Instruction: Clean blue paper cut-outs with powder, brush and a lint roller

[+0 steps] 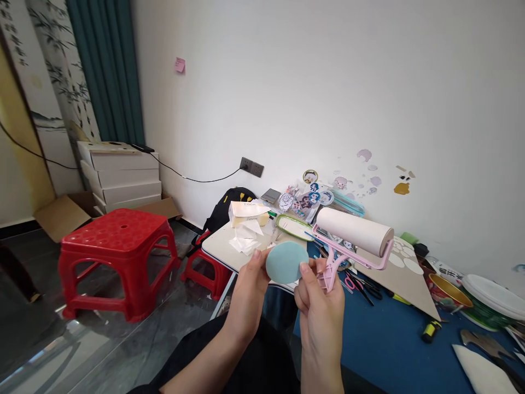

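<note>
A flat light-blue disc (pixel 287 262) is held up in front of me, over the front edge of the table. My left hand (pixel 249 293) pinches its left edge between thumb and fingers. The thumb of my right hand (pixel 320 309) presses on the disc's right edge. In that same hand, the fingers are wrapped round the pink handle of a lint roller (pixel 355 232). The roller's white sleeve points up and to the right, away from the disc. The grip's lower end is hidden in my palm.
Pink scissors (pixel 350 282), a yellow-black tape measure (pixel 431 330) and a gold bowl (pixel 450 291) lie on the right side, on and around a blue mat (pixel 381 342). A tissue pack (pixel 248 213) sits at the back left. Red stools (pixel 123 241) stand on the floor.
</note>
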A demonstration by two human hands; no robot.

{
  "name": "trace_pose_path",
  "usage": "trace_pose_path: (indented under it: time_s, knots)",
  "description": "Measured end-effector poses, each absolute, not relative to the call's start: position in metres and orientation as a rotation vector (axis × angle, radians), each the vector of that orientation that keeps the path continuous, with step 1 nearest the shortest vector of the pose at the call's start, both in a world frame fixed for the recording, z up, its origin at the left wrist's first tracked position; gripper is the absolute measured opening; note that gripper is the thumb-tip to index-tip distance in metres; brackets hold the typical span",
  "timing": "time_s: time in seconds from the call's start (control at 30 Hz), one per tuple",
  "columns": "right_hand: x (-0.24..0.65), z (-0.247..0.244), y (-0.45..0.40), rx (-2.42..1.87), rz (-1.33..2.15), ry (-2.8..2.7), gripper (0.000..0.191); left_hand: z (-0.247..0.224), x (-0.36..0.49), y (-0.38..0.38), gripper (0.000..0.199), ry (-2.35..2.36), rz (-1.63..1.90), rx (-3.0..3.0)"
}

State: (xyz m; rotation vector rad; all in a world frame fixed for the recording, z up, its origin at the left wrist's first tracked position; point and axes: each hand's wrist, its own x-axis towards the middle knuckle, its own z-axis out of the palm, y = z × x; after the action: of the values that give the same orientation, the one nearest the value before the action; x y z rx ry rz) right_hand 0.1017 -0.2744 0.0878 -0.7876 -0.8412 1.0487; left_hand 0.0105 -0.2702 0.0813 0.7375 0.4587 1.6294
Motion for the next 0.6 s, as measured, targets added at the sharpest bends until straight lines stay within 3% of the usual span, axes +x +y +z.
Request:
trace_pose_path:
  time_s: [0.13, 0.27, 0.33, 0.4, 0.5, 0.6]
  knots:
    - [0.101, 0.089, -0.274, -0.824, 1.022, -0.841, 0.039, 0.078, 0.008, -0.271, 0.05, 0.548, 1.682, 0.842]
    - [0.102, 0.082, -0.27, -0.828, 1.004, -0.846, 0.039, 0.066, 0.008, -0.277, 0.033, 0.816, 1.979, 1.27]
    - [0.102, 0.078, -0.27, -0.851, 0.961, -0.846, 0.039, 0.061, 0.01, -0.281, 0.043, 0.958, 2.124, 1.579]
    - [0.101, 0.074, -0.274, -0.889, 0.931, -0.878, 0.037, 0.059, 0.013, -0.283, 0.055, 1.003, 2.048, 1.736]
    - [0.096, 0.073, -0.283, -0.925, 1.021, -1.024, 0.03, 0.062, 0.02, -0.281, 0.052, 0.795, 1.785, 1.397]
    - [0.092, 0.077, -0.287, -0.898, 1.228, -1.15, 0.038, 0.07, 0.023, -0.272, 0.057, 0.452, 1.674, 0.787]
